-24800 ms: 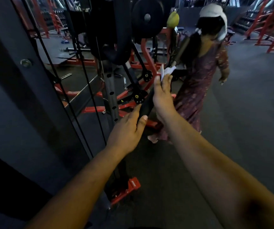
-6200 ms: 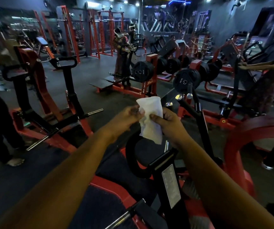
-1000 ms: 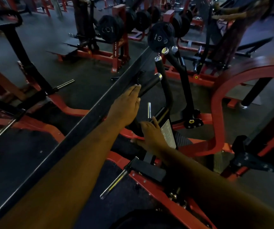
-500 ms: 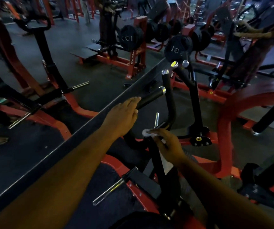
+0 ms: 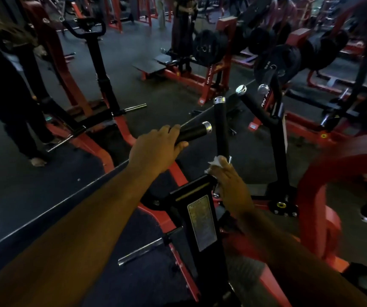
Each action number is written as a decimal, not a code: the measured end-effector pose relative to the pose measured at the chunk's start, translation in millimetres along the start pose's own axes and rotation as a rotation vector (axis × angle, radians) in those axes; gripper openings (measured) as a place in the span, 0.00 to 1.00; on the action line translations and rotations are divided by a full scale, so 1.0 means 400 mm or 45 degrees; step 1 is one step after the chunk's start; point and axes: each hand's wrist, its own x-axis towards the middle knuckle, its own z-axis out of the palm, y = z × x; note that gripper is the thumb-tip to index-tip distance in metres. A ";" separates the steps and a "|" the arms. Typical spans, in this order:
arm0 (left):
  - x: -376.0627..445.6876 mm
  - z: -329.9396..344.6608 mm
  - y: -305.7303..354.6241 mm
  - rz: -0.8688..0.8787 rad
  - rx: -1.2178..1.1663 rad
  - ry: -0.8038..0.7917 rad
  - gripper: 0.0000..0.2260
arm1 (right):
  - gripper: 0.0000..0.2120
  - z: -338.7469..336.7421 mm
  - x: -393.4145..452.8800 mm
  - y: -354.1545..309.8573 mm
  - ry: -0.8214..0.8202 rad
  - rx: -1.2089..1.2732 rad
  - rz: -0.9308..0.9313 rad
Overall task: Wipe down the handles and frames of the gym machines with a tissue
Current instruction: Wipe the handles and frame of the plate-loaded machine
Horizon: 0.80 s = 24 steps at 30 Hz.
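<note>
- Head view: a red frame [image 5: 315, 196] curves up at the right, just beside the machine being wiped.
- A person in dark clothes [image 5: 7, 96] stands at far left.
- Black weight plates [image 5: 277, 60] hang behind the handles.
- Left hand [image 5: 156, 149] clenches around the horizontal handle [image 5: 194, 130].
- Right hand [image 5: 231, 185] grasps the tissue [image 5: 216, 161] against the base of the upright handle [image 5: 221, 129].
</note>
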 end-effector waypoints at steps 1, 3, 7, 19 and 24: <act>-0.001 -0.001 0.002 0.000 -0.001 0.007 0.26 | 0.19 0.009 -0.019 0.003 -0.027 0.045 -0.012; -0.001 -0.011 0.002 -0.006 -0.013 -0.006 0.25 | 0.22 0.001 -0.057 -0.009 -0.095 0.142 -0.003; 0.028 -0.031 0.006 -0.095 -0.056 -0.158 0.21 | 0.21 -0.074 -0.036 -0.011 -0.053 0.217 -0.164; 0.066 -0.002 0.029 -0.051 0.088 -0.056 0.31 | 0.24 0.002 -0.051 0.043 -0.091 0.204 -0.123; 0.069 -0.010 0.027 -0.054 0.042 -0.117 0.30 | 0.29 -0.102 0.069 0.006 0.164 0.472 -0.154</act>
